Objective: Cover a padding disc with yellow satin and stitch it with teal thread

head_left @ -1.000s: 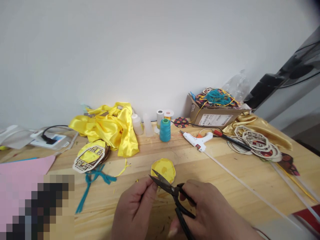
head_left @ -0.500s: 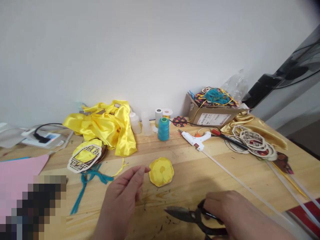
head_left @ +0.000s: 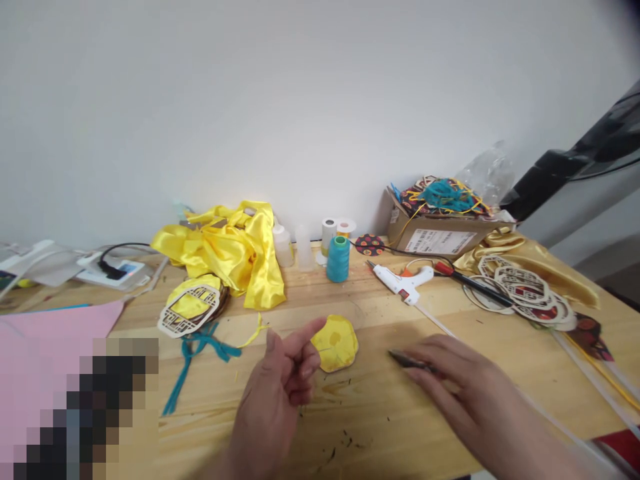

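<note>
My left hand (head_left: pixel 283 390) is low in the middle of the wooden table (head_left: pixel 380 427). Its index finger and thumb are stretched out and the other fingers loosely curled, holding nothing. The fingertip reaches the left edge of a round yellow satin piece (head_left: pixel 337 343) lying flat on the table. My right hand (head_left: pixel 460 387) rests on the table to the right of that piece. It lies over black scissors (head_left: pixel 406 361), and only the blade tips show past the fingers.
At the back lie crumpled yellow satin (head_left: pixel 225 250), a teal thread cone (head_left: pixel 339 259), small bottles (head_left: pixel 283 245), a white glue gun (head_left: pixel 403 281) and a cardboard box of scraps (head_left: pixel 440 223). Wooden lattice cutouts (head_left: pixel 525 290) lie right, another cutout (head_left: pixel 190 308) and teal ribbon (head_left: pixel 193 357) left, pink paper (head_left: pixel 45 347) far left.
The scissors went from held up by the yellow piece down to the table, then slid right of it under my right hand. My left hand let go and now points at the piece.
</note>
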Demonstrator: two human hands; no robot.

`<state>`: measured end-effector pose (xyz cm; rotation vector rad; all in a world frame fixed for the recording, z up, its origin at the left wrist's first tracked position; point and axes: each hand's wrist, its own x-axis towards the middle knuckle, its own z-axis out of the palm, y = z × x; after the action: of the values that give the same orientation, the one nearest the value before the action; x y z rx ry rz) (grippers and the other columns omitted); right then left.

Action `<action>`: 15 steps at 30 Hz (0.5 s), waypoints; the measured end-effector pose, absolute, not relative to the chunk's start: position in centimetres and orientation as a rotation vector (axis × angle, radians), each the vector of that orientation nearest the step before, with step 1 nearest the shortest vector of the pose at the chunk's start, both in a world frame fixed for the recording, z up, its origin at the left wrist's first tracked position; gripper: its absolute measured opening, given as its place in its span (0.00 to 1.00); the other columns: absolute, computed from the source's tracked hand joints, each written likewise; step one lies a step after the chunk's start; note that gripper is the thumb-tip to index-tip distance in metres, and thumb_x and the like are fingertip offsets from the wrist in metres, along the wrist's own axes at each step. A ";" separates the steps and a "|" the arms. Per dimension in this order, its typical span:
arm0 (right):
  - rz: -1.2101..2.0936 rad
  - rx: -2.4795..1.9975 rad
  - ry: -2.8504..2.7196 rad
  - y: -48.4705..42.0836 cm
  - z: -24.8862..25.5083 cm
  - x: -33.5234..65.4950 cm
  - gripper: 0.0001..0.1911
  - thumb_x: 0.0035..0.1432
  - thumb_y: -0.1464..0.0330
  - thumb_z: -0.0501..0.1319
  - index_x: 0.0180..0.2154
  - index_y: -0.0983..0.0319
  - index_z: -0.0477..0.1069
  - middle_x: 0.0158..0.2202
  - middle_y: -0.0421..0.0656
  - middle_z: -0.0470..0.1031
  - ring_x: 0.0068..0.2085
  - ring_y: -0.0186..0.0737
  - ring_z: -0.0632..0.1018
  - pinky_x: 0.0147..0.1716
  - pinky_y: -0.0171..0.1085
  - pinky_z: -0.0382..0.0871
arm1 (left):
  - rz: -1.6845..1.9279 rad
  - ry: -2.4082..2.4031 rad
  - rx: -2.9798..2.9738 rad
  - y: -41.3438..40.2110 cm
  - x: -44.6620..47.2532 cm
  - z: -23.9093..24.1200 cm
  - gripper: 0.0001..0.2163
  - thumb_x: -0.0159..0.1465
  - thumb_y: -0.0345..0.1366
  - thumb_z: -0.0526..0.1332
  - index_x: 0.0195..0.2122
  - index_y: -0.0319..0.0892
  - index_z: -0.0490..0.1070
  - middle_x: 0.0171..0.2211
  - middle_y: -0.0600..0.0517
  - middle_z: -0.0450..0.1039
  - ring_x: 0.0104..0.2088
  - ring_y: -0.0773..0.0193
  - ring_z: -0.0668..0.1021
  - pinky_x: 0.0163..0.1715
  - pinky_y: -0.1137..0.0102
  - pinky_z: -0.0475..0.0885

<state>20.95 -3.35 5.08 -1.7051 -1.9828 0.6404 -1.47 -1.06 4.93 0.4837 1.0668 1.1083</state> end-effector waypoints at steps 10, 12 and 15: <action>0.958 -1.198 -1.594 -1.6 4.7 13.6 0.09 0.47 0.72 0.68 0.33 0.57 0.77 0.28 0.37 0.71 0.32 0.33 0.71 0.32 0.33 0.66 | 1.079 1.010 0.630 -2.4 -1.2 4.7 0.28 0.54 0.60 0.56 0.43 0.42 0.78 0.21 0.56 0.58 0.21 0.70 0.57 0.20 0.73 0.52; 0.909 -1.161 -1.626 -1.4 4.8 13.7 0.05 0.51 0.74 0.65 0.29 0.57 0.77 0.27 0.37 0.71 0.32 0.33 0.71 0.33 0.33 0.65 | 1.050 0.995 0.637 -2.5 -1.2 4.5 0.28 0.54 0.60 0.57 0.42 0.42 0.78 0.20 0.56 0.59 0.20 0.71 0.56 0.20 0.73 0.51; 0.817 -1.119 -1.687 -1.2 5.2 14.1 0.08 0.52 0.77 0.64 0.24 0.61 0.74 0.25 0.37 0.71 0.32 0.33 0.70 0.34 0.33 0.64 | 1.000 0.974 0.661 -2.5 -1.1 4.3 0.22 0.57 0.54 0.59 0.41 0.42 0.78 0.20 0.55 0.63 0.21 0.71 0.59 0.20 0.73 0.52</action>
<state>14.10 -1.16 5.20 -1.1190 -1.6873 0.8173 -1.10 -2.53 4.32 0.6609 0.9738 1.0003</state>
